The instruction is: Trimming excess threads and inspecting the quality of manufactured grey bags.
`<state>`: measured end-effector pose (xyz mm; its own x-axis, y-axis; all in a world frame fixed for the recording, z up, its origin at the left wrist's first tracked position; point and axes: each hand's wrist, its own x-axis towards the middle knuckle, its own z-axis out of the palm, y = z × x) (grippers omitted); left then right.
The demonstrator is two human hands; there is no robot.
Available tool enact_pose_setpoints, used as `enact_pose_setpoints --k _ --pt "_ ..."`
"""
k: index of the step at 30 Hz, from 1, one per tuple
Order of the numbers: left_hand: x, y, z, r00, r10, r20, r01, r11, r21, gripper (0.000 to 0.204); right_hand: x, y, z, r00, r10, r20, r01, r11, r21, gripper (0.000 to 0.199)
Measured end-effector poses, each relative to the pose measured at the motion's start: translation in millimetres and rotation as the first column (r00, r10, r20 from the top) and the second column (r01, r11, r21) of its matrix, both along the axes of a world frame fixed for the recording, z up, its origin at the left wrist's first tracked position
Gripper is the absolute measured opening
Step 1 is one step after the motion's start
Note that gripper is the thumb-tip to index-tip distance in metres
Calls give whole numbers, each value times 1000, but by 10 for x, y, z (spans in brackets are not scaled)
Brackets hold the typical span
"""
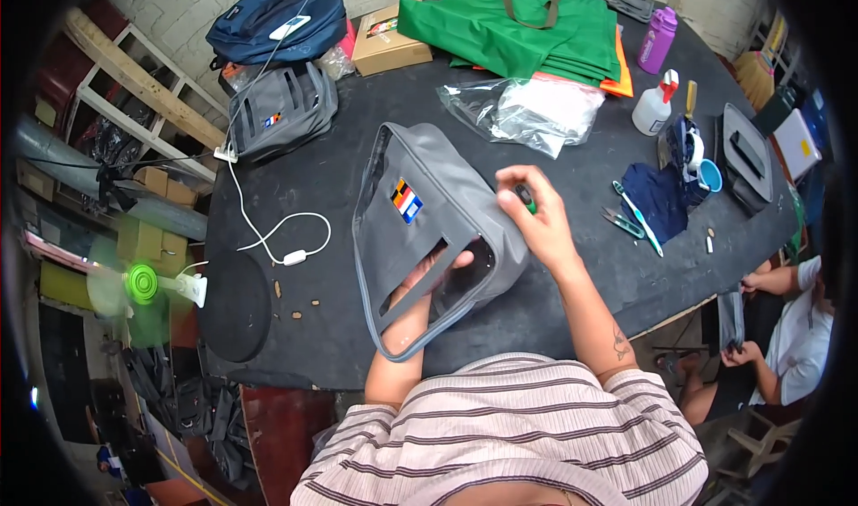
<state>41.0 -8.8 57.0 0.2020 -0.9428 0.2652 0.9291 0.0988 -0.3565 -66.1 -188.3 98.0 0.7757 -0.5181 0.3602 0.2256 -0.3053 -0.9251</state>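
Observation:
A grey bag (451, 180) with a colourful flag-like patch (407, 201) and clear window panels stands tilted on the black table in front of me. My left hand (427, 272) is inside it, reached in from the near side. Through the slot and the clear panel I see its palm and outstretched thumb; some fingers are hidden by the grey fabric. At the bag's right side, my right hand (541, 211) has its fingers curled round a small black and green object (527, 200), whose kind I cannot make out.
Another grey bag (284, 113), a navy backpack (277, 25), green bags (500, 28) and clear plastic (527, 108) lie farther back. To the right are snips (623, 223), a toothbrush (638, 217) and a spray bottle (652, 105). A fan (143, 282) spins at left; a person (791, 336) sits at right.

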Motion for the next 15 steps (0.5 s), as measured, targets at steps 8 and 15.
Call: enact_pose_setpoints --k 8,15 --pt "-190 -161 116 870 357 340 -328 934 -143 48 -167 69 220 934 311 175 -237 908 -346 70" --pt "-156 -194 120 912 355 206 -323 930 -173 49 -48 50 74 930 202 308 -173 978 -118 45"
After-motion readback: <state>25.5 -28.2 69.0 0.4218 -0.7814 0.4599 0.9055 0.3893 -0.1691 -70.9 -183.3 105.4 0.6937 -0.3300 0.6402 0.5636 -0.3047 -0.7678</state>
